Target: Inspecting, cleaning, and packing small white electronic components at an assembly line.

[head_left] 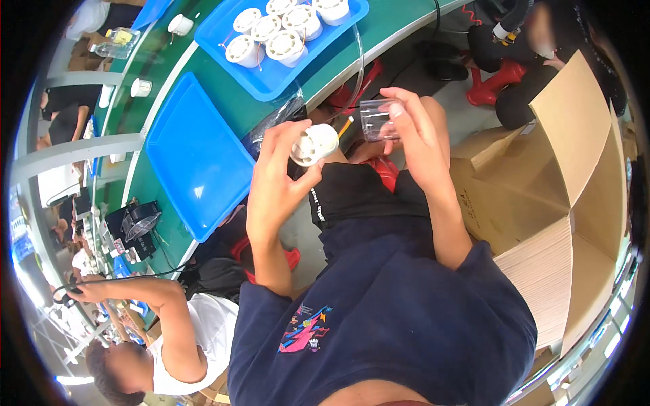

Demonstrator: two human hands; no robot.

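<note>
Between the thumb and fingers of my left hand is a white round plastic housing, its face of several openings turned toward the lower left. A short yellowish lead with a pale tip sticks out close behind it. My right hand grips a clear plastic cylinder by its right side, with fingers partly seen through its wall. The two pieces are held apart, at nearly the same height, above my lap.
A blue tray with several similar white housings lies on the green bench. Another blue tray sits to its left. An open cardboard box stands at my right. A person in white works at lower left.
</note>
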